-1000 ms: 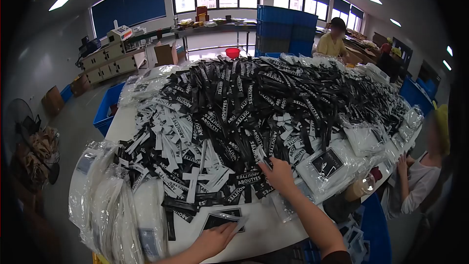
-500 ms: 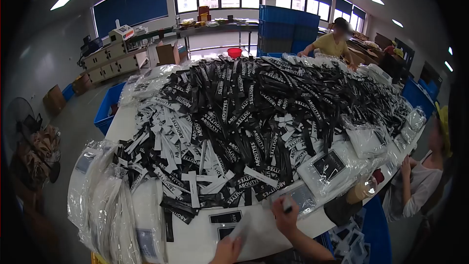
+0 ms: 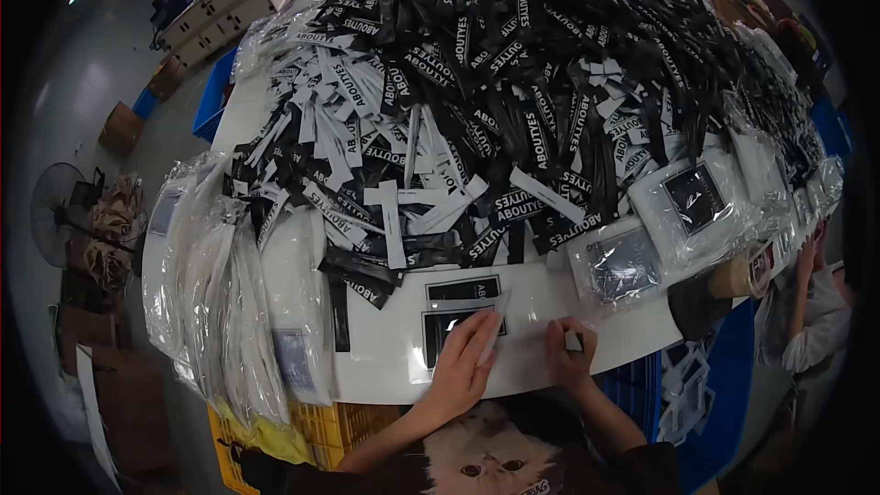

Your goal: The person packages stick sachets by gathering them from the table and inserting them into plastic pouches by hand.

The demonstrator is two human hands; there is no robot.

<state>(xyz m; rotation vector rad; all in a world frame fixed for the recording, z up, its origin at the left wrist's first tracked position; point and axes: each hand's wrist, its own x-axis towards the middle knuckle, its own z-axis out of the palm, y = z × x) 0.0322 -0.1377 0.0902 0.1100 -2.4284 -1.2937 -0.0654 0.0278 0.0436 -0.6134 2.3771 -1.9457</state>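
Fingers together, my left hand [image 3: 466,359] is at the table's front, closed on the raised edge of a clear plastic bag [image 3: 502,301]. Under and beside the fingers lies a flat piece with a black printed panel [image 3: 442,324]. Just behind it is a black label strip [image 3: 461,290] with white letters. My right hand [image 3: 570,353] is curled into a fist to the right, apart from the left; a small greyish thing shows between its fingers, too little to name. A clear packet with a grey panel [image 3: 621,264] rests beyond the right hand.
A large heap of black and white printed strips [image 3: 477,128] covers the table. Stacked clear bags [image 3: 220,293] stand at the left, packets [image 3: 697,202] at the right. Below the edge are a yellow crate [image 3: 344,431] and blue bin [image 3: 733,394]. A person [image 3: 816,312] is at right.
The view has tilted down. My left hand has come down with the clear bag over the black-panelled piece. My right hand has drawn back from the packet towards the table's front edge.
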